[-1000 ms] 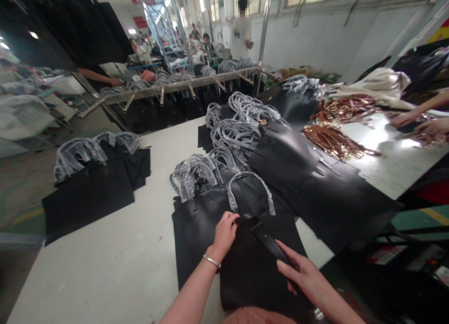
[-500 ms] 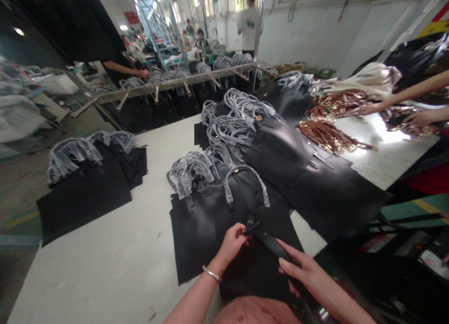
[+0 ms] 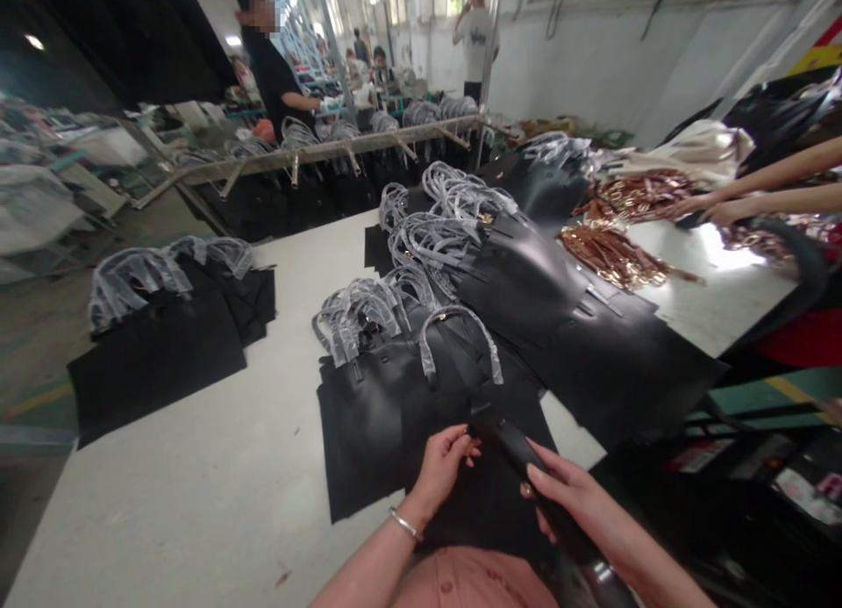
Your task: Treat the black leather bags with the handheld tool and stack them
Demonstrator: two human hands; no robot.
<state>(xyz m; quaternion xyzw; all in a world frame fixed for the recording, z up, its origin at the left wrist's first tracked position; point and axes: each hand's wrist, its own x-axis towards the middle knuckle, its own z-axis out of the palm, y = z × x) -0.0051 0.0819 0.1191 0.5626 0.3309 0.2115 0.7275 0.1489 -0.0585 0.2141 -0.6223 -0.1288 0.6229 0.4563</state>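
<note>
My right hand (image 3: 566,494) is wrapped round a long black strap (image 3: 519,446), which looks like leather and runs diagonally down past my wrist. A shiny metal piece shows near its lower end. Beside the strap's upper end, my left hand (image 3: 447,463) is closed in a pinch; whatever is in its fingertips is too small and dark to make out. Beneath both hands lie flat black bag panels (image 3: 372,432). Plastic-wrapped handles (image 3: 361,314) stick up from them, and one wrapped handle (image 3: 460,327) arches just beyond my hands.
Another stack of black panels (image 3: 158,354) lies left on the white table (image 3: 197,503). Larger panels (image 3: 559,327) and brown straps with gold fittings (image 3: 611,253) are at right, where a co-worker's hands (image 3: 717,204) work. A metal rack (image 3: 316,156) stands behind the table.
The strap's upper end has turned slightly, and my left fingers have shifted a little to the right beside it. Across the rack, a co-worker has come upright into view. The right-hand co-worker's hands have drawn together.
</note>
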